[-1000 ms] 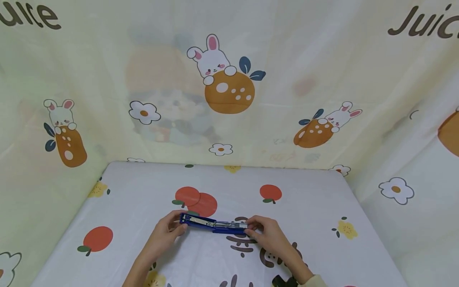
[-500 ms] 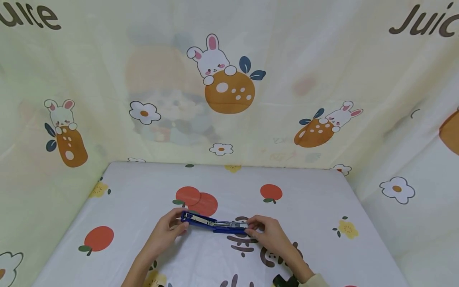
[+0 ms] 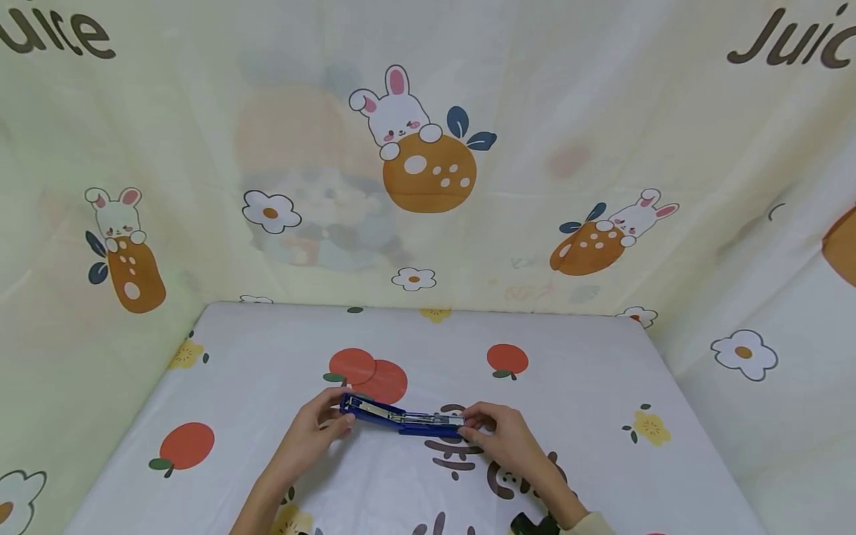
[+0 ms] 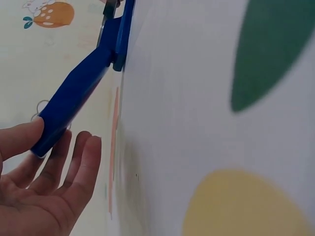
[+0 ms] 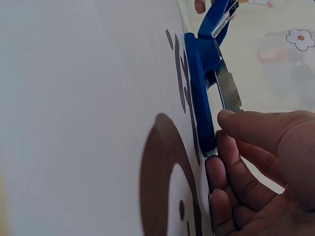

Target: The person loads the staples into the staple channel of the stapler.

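left fingers (image 4: 54, 167) pinch blue stapler (image 4: 78, 86) — unfolded

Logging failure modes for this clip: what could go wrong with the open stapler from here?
The right hand has its thumb by the end of the metal channel, so it might get pinched if the cover swings shut.
The left hand grips the raised cover only near its end, so a slip could let it drop.

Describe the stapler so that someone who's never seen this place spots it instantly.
Find the white tabletop. In the head view's lower middle, the left hand and right hand hold the stapler by opposite ends, opened out in a shallow V. It is dark blue and solid, with a silvery metal strip, unlike the flat, overlapping red fruits printed just beyond it.
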The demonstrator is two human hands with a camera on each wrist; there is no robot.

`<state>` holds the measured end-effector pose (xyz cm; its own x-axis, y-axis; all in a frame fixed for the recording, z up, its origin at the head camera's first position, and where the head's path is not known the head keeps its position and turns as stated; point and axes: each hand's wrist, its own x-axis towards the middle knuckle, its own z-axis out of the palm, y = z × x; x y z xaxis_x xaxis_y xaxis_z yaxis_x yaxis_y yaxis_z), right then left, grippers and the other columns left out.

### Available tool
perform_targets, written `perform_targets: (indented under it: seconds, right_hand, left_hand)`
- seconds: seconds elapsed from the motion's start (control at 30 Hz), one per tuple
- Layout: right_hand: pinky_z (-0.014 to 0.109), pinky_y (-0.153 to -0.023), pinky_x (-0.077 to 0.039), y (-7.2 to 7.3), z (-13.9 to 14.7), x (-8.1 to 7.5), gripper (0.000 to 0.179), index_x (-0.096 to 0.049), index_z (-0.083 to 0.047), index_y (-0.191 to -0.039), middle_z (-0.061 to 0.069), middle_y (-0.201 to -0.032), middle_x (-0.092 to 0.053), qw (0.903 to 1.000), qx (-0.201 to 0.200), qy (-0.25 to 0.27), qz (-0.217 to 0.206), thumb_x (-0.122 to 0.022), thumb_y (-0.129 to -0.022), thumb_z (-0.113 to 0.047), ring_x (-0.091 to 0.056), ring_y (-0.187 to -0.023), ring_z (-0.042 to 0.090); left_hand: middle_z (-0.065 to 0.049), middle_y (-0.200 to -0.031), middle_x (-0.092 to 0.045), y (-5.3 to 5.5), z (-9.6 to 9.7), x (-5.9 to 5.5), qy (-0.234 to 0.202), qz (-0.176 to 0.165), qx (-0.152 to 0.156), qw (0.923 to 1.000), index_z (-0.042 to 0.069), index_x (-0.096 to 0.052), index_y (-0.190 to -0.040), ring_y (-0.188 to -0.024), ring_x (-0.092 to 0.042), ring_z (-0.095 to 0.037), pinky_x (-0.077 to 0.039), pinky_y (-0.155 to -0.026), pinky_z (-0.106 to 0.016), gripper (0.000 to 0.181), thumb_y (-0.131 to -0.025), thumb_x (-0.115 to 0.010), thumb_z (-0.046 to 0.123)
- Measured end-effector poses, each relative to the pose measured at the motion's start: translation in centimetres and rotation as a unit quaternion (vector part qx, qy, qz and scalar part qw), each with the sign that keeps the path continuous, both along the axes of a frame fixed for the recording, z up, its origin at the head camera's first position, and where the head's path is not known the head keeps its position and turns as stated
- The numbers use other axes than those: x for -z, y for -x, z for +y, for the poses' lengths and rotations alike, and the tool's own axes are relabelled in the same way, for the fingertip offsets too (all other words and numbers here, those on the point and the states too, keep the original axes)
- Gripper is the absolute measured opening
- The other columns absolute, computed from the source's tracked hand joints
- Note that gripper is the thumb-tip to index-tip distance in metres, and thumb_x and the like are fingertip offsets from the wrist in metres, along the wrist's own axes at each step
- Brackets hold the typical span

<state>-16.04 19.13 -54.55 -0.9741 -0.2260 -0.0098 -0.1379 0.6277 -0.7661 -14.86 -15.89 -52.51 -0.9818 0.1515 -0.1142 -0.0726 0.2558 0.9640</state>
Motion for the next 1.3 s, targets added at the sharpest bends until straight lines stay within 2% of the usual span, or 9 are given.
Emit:
perform_targets:
  seconds: [0.3,0.63,0.83,1.03,1.13,1.3]
  right_hand:
    - [0.021,-0.074,-0.052,0.1,0.2,0.3,0.015,-0.078,-0.02,-0.106,-0.009,-0.089,-0.074,1.0,-0.001,-0.007,-0.002,-0.084,-0.092,-0.024,-0.061,-0.082,0.004]
    - [0.021,-0.074,-0.052,0.3,0.3,0.5,0.014,-0.078,-0.02,-0.105,-0.01,-0.089,-0.074,1.0,-0.003,-0.007,-0.002,-0.083,-0.092,-0.024,-0.062,-0.081,0.003]
    - [0.021,-0.074,-0.052,0.3,0.3,0.7,0.014,-0.078,-0.021,-0.106,-0.011,-0.089,-0.074,1.0,-0.004,-0.005,-0.001,-0.083,-0.093,-0.024,-0.062,-0.081,0.002]
    - [0.021,-0.074,-0.051,0.3,0.3,0.7,0.014,-0.078,-0.021,-0.106,-0.011,-0.089,-0.073,1.0,0.0,-0.007,-0.005,-0.083,-0.092,-0.024,-0.06,-0.08,0.003]
    - [0.021,-0.074,-0.051,0.3,0.3,0.8,0.014,-0.078,-0.021,-0.106,-0.011,-0.089,-0.073,1.0,-0.001,-0.007,-0.002,-0.083,-0.092,-0.024,-0.06,-0.08,0.003]
    - [0.02,-0.073,-0.051,0.3,0.3,0.7,0.015,-0.078,-0.021,-0.106,-0.011,-0.089,-0.074,1.0,-0.002,-0.005,0.001,-0.083,-0.092,-0.024,-0.061,-0.08,0.003]
  left_hand:
    - [-0.017,-0.137,-0.066,0.1,0.4,-0.4,0.0,0.017,0.01,0.9998,0.007,-0.057,-0.148,-0.109,-0.069,-0.027,-0.064,-0.088,-0.028,0.048,-0.101,-0.068,0.004]
    - [-0.015,-0.139,-0.065,0.1,0.8,-0.6,-0.006,0.017,0.005,0.9998,0.008,-0.058,-0.147,-0.111,-0.07,-0.028,-0.062,-0.087,-0.023,0.048,-0.1,-0.069,0.002]
    - [-0.016,-0.137,-0.065,0.2,1.0,-0.9,-0.013,0.022,0.02,0.9995,0.006,-0.056,-0.147,-0.113,-0.069,-0.025,-0.063,-0.089,-0.023,0.048,-0.101,-0.068,0.002]
    - [-0.021,-0.135,-0.063,0.3,1.0,-1.0,-0.021,0.028,0.043,0.9985,0.002,-0.053,-0.148,-0.116,-0.068,-0.034,-0.064,-0.09,-0.026,0.046,-0.103,-0.065,0.002]
    - [-0.022,-0.133,-0.062,0.3,1.0,-1.0,-0.024,0.029,0.046,0.9982,0.001,-0.052,-0.148,-0.116,-0.067,-0.037,-0.064,-0.09,-0.026,0.047,-0.103,-0.064,0.001]
    - [-0.022,-0.13,-0.063,0.3,1.2,-1.1,-0.027,0.031,0.047,0.9981,0.0,-0.053,-0.147,-0.114,-0.067,-0.034,-0.064,-0.09,-0.026,0.046,-0.102,-0.066,0.002]
